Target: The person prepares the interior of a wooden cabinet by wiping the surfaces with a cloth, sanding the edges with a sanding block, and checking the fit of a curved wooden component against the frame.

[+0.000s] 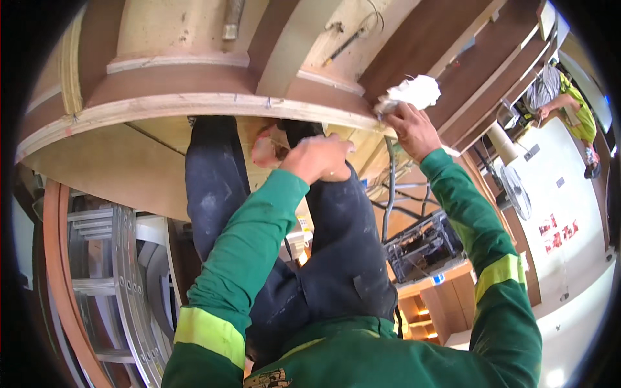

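A broad curved wooden frame (pixel 194 107) of pale plywood edging and dark brown panels fills the upper part of the view, its rim sweeping from the left edge across to the upper right. Beneath it the person's dark blue trouser legs (pixel 336 246) run down the middle, knees up toward the frame. To the left stands a grey metal ladder (pixel 119 271). Lower right lies an open grey metal box (pixel 424 249) with wiring inside, and beyond it a white floor (pixel 569 258). Far upper right another person (pixel 559 100) in a striped shirt bends over.

Both arms wear green sleeves with yellow reflective bands. The right hand (pixel 414 132) reaches up to the frame's rim and pinches a crumpled white cloth (pixel 414 92), fingers closed on its lower-left end. The cloth's long axis runs from lower left, where it meets the plywood edge, to upper right, its bulkier bunched end pointing up and right against the dark panel. The left hand (pixel 320 158) rests on the raised knee, curled into a loose fist, fingers together; whether it holds anything cannot be told. Just beside it is a small pale pinkish object (pixel 266 150), too blurred to identify.
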`<action>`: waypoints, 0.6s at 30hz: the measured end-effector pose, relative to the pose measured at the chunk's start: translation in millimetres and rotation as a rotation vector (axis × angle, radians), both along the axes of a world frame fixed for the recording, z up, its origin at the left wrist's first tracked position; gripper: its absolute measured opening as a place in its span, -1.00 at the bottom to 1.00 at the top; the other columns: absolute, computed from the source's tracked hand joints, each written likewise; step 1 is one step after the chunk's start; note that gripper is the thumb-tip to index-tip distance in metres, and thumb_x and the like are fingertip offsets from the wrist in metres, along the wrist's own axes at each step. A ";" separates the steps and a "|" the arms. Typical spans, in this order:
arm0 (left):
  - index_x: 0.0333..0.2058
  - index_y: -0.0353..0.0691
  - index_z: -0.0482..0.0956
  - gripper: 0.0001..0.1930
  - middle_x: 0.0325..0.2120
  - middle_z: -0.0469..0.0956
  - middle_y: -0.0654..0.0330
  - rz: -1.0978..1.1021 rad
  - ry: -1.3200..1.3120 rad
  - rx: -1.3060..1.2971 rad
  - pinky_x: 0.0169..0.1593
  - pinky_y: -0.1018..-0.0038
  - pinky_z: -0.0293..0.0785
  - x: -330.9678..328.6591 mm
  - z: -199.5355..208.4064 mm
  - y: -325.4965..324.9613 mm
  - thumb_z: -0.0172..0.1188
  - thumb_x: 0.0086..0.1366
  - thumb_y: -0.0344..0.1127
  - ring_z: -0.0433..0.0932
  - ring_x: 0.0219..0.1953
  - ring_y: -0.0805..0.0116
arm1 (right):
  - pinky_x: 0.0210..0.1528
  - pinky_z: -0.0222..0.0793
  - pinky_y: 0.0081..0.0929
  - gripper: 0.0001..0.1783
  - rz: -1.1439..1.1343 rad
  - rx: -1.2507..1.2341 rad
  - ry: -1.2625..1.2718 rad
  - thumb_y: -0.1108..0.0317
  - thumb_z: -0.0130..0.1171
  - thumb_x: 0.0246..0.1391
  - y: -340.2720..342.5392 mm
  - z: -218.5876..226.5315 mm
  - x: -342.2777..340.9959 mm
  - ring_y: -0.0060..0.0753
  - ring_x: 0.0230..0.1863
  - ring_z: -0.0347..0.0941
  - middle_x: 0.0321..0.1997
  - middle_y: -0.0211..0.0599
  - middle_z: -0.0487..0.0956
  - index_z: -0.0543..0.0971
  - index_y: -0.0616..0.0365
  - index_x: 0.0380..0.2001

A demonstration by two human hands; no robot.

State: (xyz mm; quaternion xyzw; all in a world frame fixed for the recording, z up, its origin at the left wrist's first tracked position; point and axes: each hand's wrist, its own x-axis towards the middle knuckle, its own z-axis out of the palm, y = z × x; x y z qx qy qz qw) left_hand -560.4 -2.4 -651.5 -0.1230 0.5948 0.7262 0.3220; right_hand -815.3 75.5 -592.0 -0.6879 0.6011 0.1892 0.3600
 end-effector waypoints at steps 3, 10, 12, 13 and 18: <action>0.31 -0.03 0.47 -0.31 0.22 0.45 -0.22 0.019 -0.027 -0.052 0.29 0.09 0.44 -0.1 -2.4 -3.0 0.18 0.13 -0.15 0.51 0.19 -0.22 | -0.06 0.44 -0.20 -0.67 0.118 0.066 0.164 0.42 0.19 0.04 -37.5 8.6 -18.3 -0.27 -0.01 0.46 -0.17 -0.41 0.45 0.71 -0.26 -0.15; 0.29 -0.09 0.48 -0.31 0.21 0.48 -0.16 -0.025 -0.008 -0.031 0.29 0.13 0.45 1.6 -8.7 9.3 0.20 0.13 -0.11 0.51 0.21 -0.18 | 0.39 0.09 0.32 -0.76 0.090 -0.267 0.335 0.22 0.24 0.19 -138.6 -16.1 -112.4 -0.10 0.41 0.31 0.28 -0.47 0.51 0.70 -0.29 -0.07; 0.32 -0.11 0.45 -0.27 0.23 0.46 -0.17 -0.045 0.016 -0.006 0.33 0.13 0.41 -4.9 -5.4 4.4 0.21 0.11 -0.11 0.48 0.25 -0.15 | 0.45 -0.06 0.49 -0.62 0.120 -0.082 0.410 0.17 0.19 0.23 -103.5 -31.9 -121.8 -0.15 0.51 0.22 0.33 -0.47 0.48 0.58 -0.31 0.12; 0.34 -0.11 0.43 -0.25 0.23 0.44 -0.21 -0.058 0.000 0.005 0.33 0.10 0.40 -4.3 -9.1 6.7 0.21 0.10 -0.11 0.48 0.24 -0.18 | 0.47 -0.15 0.57 -0.56 0.202 -0.021 0.459 0.16 0.20 0.23 -79.3 -38.6 -103.3 -0.17 0.56 0.16 0.37 -0.46 0.46 0.52 -0.30 0.19; 0.33 -0.11 0.42 -0.25 0.20 0.45 -0.23 -0.010 -0.041 -0.011 0.32 0.07 0.40 -5.2 -10.3 5.2 0.22 0.12 -0.08 0.49 0.21 -0.24 | 0.38 -0.01 0.62 -0.65 0.152 -0.054 0.212 0.12 0.23 0.16 6.2 -31.1 9.6 -0.22 0.56 0.13 0.29 -0.47 0.50 0.62 -0.13 0.01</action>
